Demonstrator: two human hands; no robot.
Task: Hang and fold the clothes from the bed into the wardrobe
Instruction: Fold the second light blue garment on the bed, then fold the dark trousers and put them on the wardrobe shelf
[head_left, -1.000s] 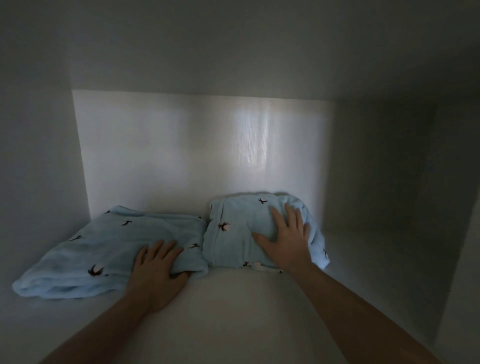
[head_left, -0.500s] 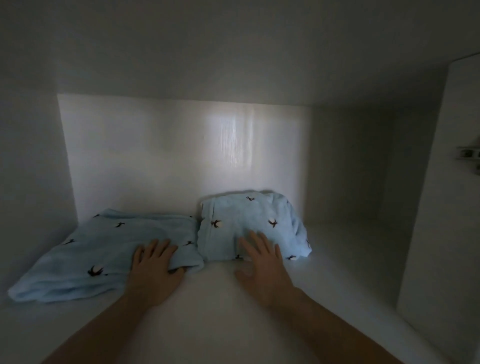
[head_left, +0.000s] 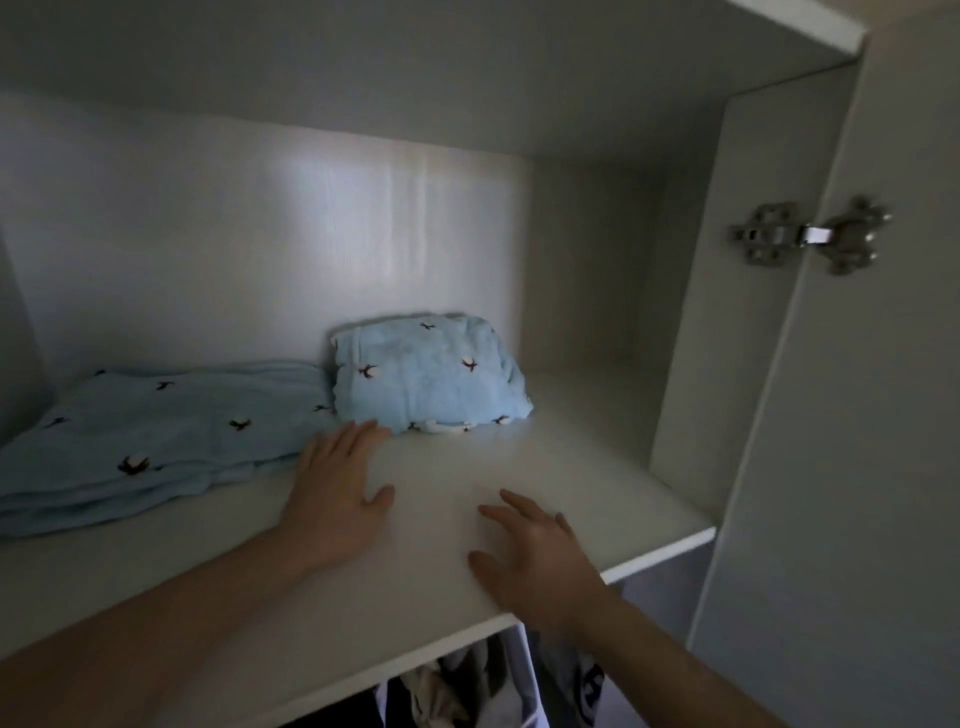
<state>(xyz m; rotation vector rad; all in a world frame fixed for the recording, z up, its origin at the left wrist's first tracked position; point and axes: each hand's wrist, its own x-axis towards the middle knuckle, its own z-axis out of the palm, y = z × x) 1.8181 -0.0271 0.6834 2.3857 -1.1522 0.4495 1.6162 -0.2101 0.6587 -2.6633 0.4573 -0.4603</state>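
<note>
Seen from the head camera, two folded light-blue garments sat on a white wardrobe shelf (head_left: 519, 467): a flat one (head_left: 156, 436) at the frame's left, a bulkier bundle (head_left: 431, 379) at centre, touching it. The left hand (head_left: 337, 499) lay flat and released, fingertips at the bundle's lower edge. The right hand (head_left: 535, 561) hovered released, holding nothing, lower centre. A metal hinge (head_left: 810, 236) showed upper right.

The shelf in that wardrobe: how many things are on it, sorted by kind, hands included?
Folded light blue clothes: 2, the flat piece on the left and the thicker bundle beside it.
Hands: 2, the left hand and the right hand, both open on the shelf.
Total: 4.
</note>
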